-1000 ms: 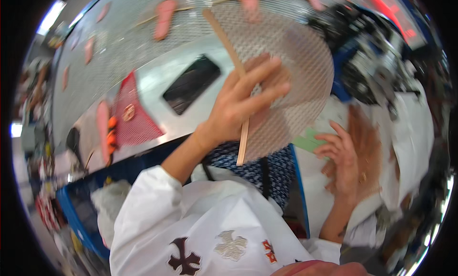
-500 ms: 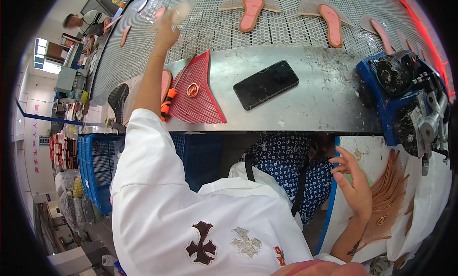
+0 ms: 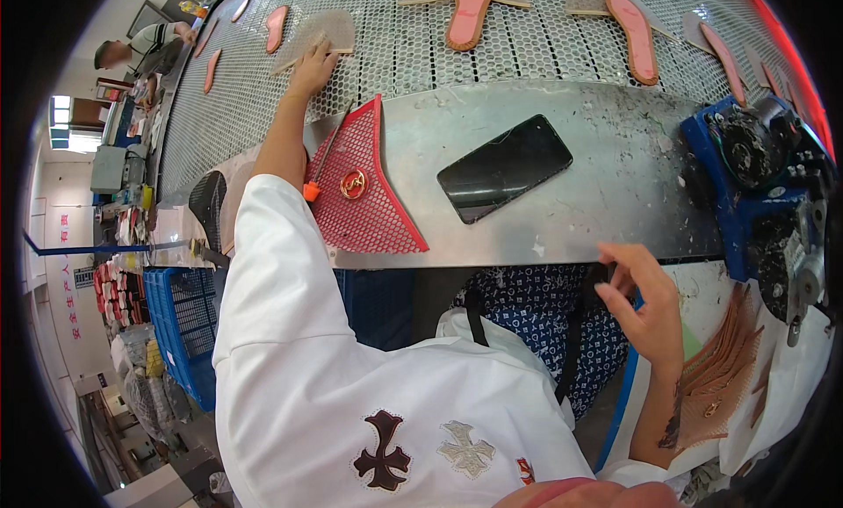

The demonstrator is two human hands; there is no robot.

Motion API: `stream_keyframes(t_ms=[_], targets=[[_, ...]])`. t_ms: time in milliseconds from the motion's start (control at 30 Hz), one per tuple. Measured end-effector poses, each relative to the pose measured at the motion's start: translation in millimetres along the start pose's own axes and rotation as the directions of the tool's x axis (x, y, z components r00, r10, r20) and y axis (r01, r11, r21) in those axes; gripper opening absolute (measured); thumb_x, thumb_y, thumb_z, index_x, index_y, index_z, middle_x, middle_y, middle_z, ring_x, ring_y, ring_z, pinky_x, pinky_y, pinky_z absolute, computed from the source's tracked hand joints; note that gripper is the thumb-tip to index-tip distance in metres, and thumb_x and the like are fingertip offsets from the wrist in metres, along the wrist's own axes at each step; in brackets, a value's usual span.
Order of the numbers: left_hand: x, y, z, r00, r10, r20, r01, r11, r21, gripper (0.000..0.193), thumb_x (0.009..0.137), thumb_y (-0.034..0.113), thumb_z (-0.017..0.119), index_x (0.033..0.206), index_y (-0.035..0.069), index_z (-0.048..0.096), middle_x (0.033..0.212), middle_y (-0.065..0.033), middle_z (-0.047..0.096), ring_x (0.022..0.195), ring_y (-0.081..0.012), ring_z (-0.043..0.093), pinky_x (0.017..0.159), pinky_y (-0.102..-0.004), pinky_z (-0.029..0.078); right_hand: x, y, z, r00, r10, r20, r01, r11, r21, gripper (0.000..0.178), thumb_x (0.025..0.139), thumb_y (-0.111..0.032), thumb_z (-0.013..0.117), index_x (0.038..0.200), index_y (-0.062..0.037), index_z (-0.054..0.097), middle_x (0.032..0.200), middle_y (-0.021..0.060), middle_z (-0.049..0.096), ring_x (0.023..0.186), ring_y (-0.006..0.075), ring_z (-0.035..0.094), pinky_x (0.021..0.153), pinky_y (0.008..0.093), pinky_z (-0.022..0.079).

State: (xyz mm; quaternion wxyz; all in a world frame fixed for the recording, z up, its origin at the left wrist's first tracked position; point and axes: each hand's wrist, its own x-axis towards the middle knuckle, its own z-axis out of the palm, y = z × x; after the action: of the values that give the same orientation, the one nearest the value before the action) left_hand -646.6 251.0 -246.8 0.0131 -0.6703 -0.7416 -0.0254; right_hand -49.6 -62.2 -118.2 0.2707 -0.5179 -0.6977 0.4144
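At the far left, my left hand (image 3: 313, 67) reaches over the metal mesh belt (image 3: 386, 56). Its fingers lie flat on a pale, see-through shoe-upper piece (image 3: 323, 32) with a beige edge. Beside that piece is a pink insole (image 3: 277, 27). My right hand (image 3: 648, 302) hovers at the table's near edge, fingers loosely bent and apart from the thumb, with nothing visible in it. Below my left forearm, a red mesh upper piece (image 3: 373, 205) with a round gold ornament lies on the metal table. An orange-handled tool (image 3: 312, 192) rests on it, partly hidden by my arm.
A black phone (image 3: 505, 167) lies on the metal table (image 3: 606, 157). A blue machine (image 3: 746, 192) stands at the right. More pink insoles (image 3: 470, 14) with pale pieces are on the belt. Brown uppers (image 3: 724, 367) are stacked at lower right; a blue crate (image 3: 180, 324) is at left. Another person (image 3: 149, 50) works far left.
My left hand has come down with the pale upper piece, which now lies on the belt beside the insole. My right hand has risen slightly toward the table edge. The view has shifted a little.
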Motion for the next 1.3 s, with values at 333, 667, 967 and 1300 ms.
stream_keyframes(t_ms=[333,667,967,1300], targets=[[124.6,-9.2,32.7,0.946,0.223,-0.236,-0.201,0.973,0.111,0.054,0.098,0.049,0.044,0.134,0.011,0.055,0.135,-0.0238,0.056,0.119,-0.0439,0.056,0.100,-0.0557,0.044,87.3,26.0,66.8,0.971,-0.111,-0.211,0.062,0.972,-0.229,0.018,0.084,-0.007,0.069,0.102,-0.0039,0.068,0.075,0.0044,0.062,0.061,0.0209,0.053,0.061,0.0334,0.041],[188.6,-137.7,39.2,0.795,-0.552,-0.249,0.477,0.824,-0.305,0.102,0.079,0.071,0.056,0.129,-0.018,0.052,0.134,-0.0368,0.052,0.130,-0.0429,0.051,0.108,-0.0464,0.041,132.9,60.0,82.5,0.913,-0.246,-0.324,0.086,0.895,-0.438,0.011,0.083,-0.012,0.062,0.089,-0.0021,0.065,0.062,0.0027,0.046,0.053,0.0205,0.046,0.054,0.0345,0.032],[239.1,-195.1,86.8,0.792,-0.596,-0.133,0.573,0.800,-0.177,0.112,0.070,0.082,0.059,0.140,-0.004,0.050,0.145,-0.0248,0.050,0.134,-0.0420,0.047,0.112,-0.0570,0.031,150.8,77.9,112.3,0.920,-0.224,-0.322,0.046,0.876,-0.479,0.020,0.087,-0.019,0.057,0.091,-0.0005,0.063,0.061,0.0036,0.043,0.052,0.0201,0.043,0.052,0.0347,0.030],[142.7,-107.5,30.9,0.819,-0.342,-0.460,-0.143,0.656,-0.741,0.070,0.084,0.043,0.065,0.126,-0.013,0.056,0.122,-0.0275,0.063,0.109,-0.0376,0.063,0.096,-0.0431,0.046,142.6,62.9,104.4,0.890,-0.311,-0.333,0.124,0.869,-0.480,0.017,0.077,-0.016,0.062,0.088,-0.0025,0.062,0.064,0.0049,0.046,0.054,0.0227,0.044,0.053,0.0363,0.032]])
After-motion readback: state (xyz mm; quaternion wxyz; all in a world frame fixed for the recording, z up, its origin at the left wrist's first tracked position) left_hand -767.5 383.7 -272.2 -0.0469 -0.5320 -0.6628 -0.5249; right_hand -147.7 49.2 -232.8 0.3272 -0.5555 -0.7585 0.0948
